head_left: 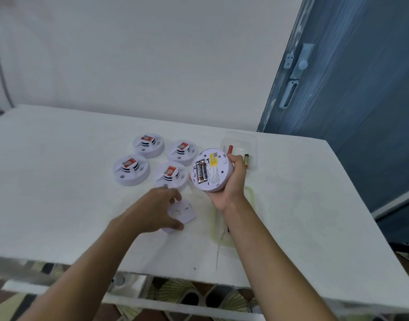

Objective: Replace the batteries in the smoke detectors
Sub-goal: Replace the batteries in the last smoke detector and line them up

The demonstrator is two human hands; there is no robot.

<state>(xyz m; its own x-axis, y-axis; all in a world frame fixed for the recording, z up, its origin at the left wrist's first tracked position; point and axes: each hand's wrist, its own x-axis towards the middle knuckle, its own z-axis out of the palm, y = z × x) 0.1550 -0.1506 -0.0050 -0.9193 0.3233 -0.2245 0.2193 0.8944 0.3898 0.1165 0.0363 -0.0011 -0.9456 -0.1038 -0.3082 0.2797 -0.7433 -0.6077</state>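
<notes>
right hand (231,181) wrapped round detector (218,172), open back facing up, batteries (201,173) seated, long axis roughly near-far | cover (183,212) flat on table (59,181), just near-left of detector, left hand (152,209) pinching its edges, so that's the closer hand | four more detectors (131,170) far left, battery box (239,144) far right, blue door (361,89) behind

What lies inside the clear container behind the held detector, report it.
A red battery and a gold battery show in the clear container; the right hand and detector cover its near part.
</notes>
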